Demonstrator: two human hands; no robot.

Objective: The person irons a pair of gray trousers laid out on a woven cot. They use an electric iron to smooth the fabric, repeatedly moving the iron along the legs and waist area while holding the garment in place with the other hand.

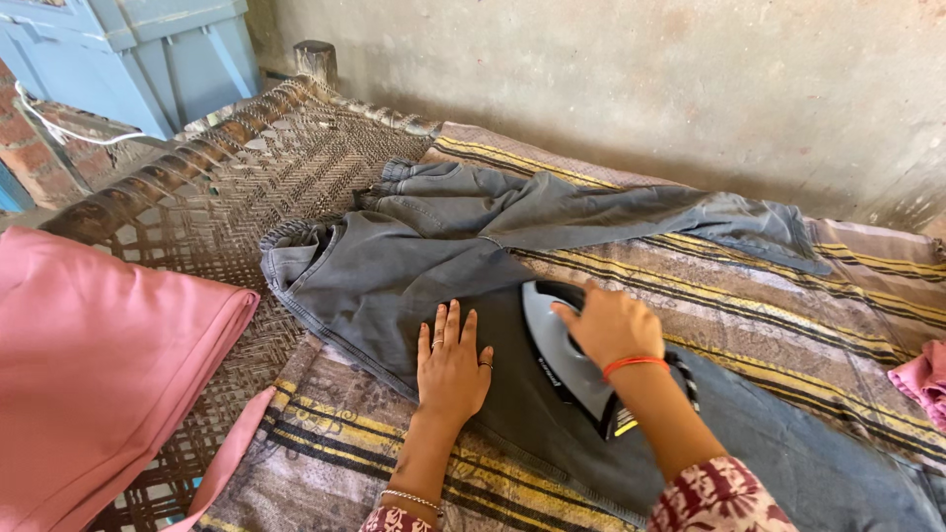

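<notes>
On the cot: striped blanket (788, 305) over woven webbing (236, 187), grey jeans (394, 276) spread across it.
Left hand (451, 366): flat on the jeans, fingers spread, grip open, holding nothing.
Right hand (613, 325): grip closed around the handle of the iron (557, 345).
Iron: grey and black, resting on the jeans, just beside the left hand.
Pink cloth (89, 374): folded, at the cot's left edge.
Behind: blue cabinet (158, 49), bare wall (641, 79).
</notes>
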